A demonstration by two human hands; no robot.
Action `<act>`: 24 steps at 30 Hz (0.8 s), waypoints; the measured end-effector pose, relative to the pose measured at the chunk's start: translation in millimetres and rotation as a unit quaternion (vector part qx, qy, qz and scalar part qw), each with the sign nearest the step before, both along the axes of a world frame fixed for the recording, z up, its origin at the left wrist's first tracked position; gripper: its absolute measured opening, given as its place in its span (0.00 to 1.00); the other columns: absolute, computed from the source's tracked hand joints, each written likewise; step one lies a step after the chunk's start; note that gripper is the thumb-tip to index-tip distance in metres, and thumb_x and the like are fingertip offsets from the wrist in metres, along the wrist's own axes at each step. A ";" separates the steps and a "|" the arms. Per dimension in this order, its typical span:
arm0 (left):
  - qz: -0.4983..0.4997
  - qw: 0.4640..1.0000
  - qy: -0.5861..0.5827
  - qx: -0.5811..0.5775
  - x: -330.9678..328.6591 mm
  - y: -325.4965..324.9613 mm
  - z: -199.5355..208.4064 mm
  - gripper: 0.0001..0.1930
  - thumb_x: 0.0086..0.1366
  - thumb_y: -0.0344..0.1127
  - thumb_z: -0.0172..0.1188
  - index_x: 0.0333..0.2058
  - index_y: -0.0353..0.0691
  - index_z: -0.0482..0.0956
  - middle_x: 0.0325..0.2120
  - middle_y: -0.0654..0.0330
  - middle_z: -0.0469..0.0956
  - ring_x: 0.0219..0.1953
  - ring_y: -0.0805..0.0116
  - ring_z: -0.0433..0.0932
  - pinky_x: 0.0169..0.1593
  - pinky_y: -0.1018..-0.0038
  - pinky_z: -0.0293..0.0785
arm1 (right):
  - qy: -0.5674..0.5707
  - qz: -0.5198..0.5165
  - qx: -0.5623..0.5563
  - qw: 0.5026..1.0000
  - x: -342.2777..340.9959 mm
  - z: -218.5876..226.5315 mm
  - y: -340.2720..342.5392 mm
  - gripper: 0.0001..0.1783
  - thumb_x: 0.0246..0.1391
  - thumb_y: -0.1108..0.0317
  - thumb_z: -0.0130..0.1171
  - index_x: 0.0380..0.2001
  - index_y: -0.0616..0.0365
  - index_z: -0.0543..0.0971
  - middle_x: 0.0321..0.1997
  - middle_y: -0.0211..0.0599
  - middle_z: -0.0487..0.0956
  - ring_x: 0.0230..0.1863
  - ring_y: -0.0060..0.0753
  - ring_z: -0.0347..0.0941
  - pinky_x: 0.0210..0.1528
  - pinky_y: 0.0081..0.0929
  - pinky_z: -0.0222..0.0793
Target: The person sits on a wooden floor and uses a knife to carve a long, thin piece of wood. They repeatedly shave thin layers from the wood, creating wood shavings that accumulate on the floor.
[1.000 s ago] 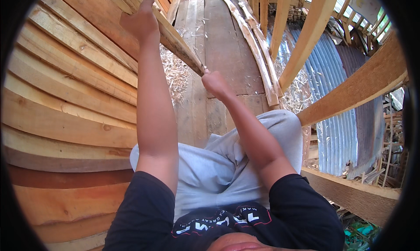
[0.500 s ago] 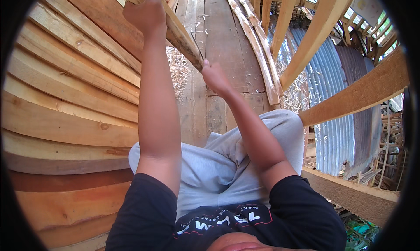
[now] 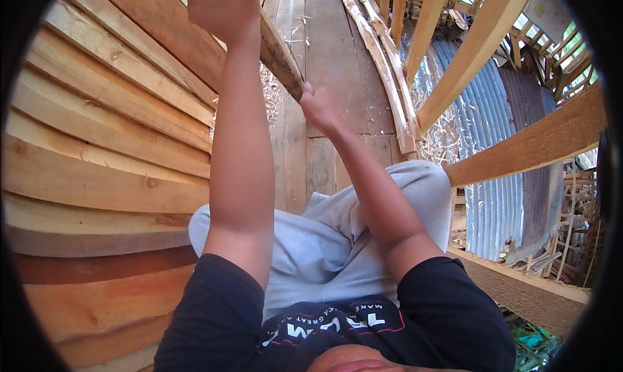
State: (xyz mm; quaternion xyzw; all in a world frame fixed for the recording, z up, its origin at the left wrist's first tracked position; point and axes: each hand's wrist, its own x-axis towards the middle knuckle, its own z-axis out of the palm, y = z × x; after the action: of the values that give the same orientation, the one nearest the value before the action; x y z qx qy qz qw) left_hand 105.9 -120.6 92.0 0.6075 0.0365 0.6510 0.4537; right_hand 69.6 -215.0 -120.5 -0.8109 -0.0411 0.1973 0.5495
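My left hand (image 3: 224, 14) is closed around a long piece of wood (image 3: 280, 55) near the top of the picture. The wood is pale brown with a darker edge and slants down to the right. At its lower end is my right hand (image 3: 318, 109), closed in a fist with the thumb up. The fist touches or nearly touches the wood's end, and what lies inside it is hidden. Both arms are stretched out ahead over my crossed legs (image 3: 305, 242) in grey trousers.
Stacked planks (image 3: 97, 164) line the left side. Two peeled pale poles (image 3: 383, 60) lie along the board floor (image 3: 331, 54), with wood shavings (image 3: 271, 99) around. Slanting wooden bars (image 3: 480, 54) stand at right, with corrugated metal sheets (image 3: 496, 197) beyond.
My left hand has shifted slightly right and nearer, and the wood has moved with it. My right hand has risen a little. A thin dark strip beside the wood no longer shows clearly.
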 end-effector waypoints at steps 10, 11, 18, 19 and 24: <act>-0.044 0.998 -0.021 0.043 -0.3 -4.4 2.1 0.18 0.51 0.26 0.61 0.41 0.22 0.76 0.35 0.46 0.82 0.39 0.56 0.82 0.44 0.67 0.77 | 0.025 -0.014 0.003 1.000 5.4 -5.5 6.6 0.31 0.67 0.52 0.37 0.46 0.73 0.77 0.48 0.68 0.76 0.54 0.63 0.72 0.57 0.49 0.66; -0.051 0.997 -0.021 0.044 -2.7 -7.2 1.4 0.18 0.51 0.26 0.60 0.41 0.22 0.76 0.35 0.47 0.82 0.39 0.56 0.82 0.44 0.67 0.77 | 0.007 -0.011 0.018 1.000 -0.1 14.2 2.3 0.31 0.66 0.52 0.37 0.47 0.73 0.77 0.49 0.67 0.76 0.55 0.63 0.72 0.57 0.49 0.66; -0.098 0.995 -0.019 0.005 -0.7 -33.7 4.3 0.17 0.50 0.26 0.61 0.40 0.23 0.77 0.34 0.48 0.82 0.38 0.57 0.82 0.44 0.68 0.76 | 0.008 -0.105 -0.067 0.992 12.6 -107.4 -5.3 0.32 0.67 0.50 0.39 0.35 0.76 0.76 0.27 0.60 0.79 0.26 0.61 0.76 0.33 0.48 0.69; -0.077 0.997 -0.012 0.010 -0.3 -31.9 4.0 0.17 0.50 0.26 0.61 0.40 0.24 0.77 0.34 0.48 0.82 0.39 0.57 0.82 0.44 0.68 0.77 | 0.008 -0.101 -0.046 0.994 14.6 -104.6 -5.2 0.33 0.67 0.50 0.39 0.35 0.76 0.76 0.29 0.62 0.79 0.28 0.65 0.75 0.34 0.48 0.70; -0.058 0.995 -0.065 0.051 -1.5 -6.6 0.5 0.18 0.49 0.26 0.63 0.40 0.23 0.77 0.35 0.47 0.82 0.39 0.56 0.82 0.44 0.66 0.77 | -0.062 -0.011 0.007 0.998 -11.4 13.7 -2.6 0.30 0.65 0.54 0.39 0.46 0.75 0.76 0.48 0.65 0.77 0.52 0.64 0.74 0.53 0.48 0.69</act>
State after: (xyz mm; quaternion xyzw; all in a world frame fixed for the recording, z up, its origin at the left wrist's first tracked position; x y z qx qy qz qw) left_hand 104.4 -127.2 92.5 0.5871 -0.0614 0.6631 0.4603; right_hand 58.3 -217.6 -106.9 -0.8183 -0.0671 0.1404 0.5533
